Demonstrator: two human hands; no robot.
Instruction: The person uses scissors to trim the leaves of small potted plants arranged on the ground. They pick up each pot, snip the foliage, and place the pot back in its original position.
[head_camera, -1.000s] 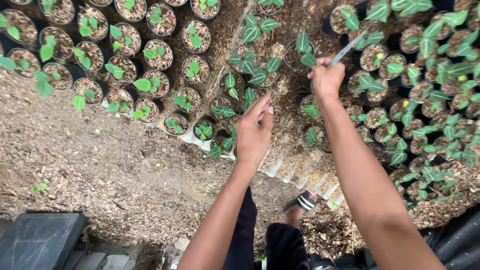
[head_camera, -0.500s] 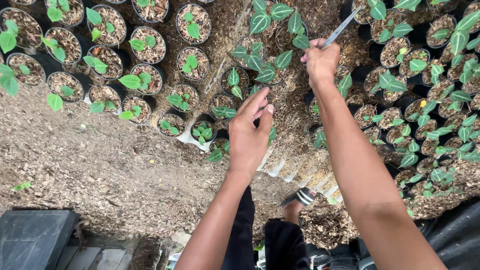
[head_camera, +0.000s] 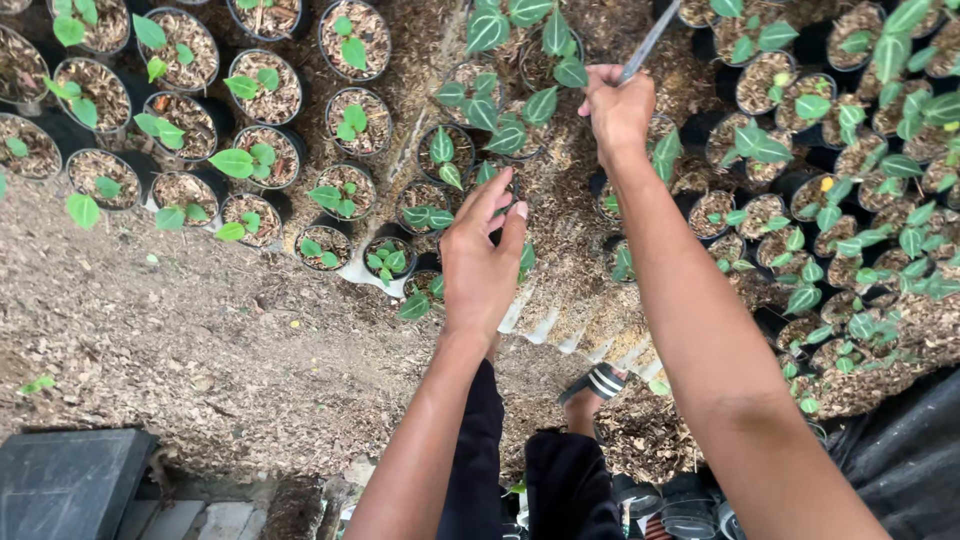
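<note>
My right hand (head_camera: 618, 105) is closed in a fist around a thin grey tool (head_camera: 648, 42), whose shaft slants up and away from my knuckles toward the top edge; I cannot tell what its tip looks like. It hangs over a seedling (head_camera: 530, 60) with broad green leaves in the middle cluster of pots. My left hand (head_camera: 482, 262) is empty, fingers loosely spread and pointing forward, hovering above a small black pot (head_camera: 388, 258) at the near edge of the rows. Black pots filled with brown wood chips and small leafy plants stand packed together to the left, ahead and to the right, on ground covered in the same brown chips (head_camera: 200, 340). Below my arms I see my sandal (head_camera: 598, 382) and dark trousers, and a dark flat crate (head_camera: 70, 485) sits at the lower left. Compared with half a second ago, my right hand has stayed gripped on the tool at much the same spot, while my left hand has kept its open reach over the pots.
</note>
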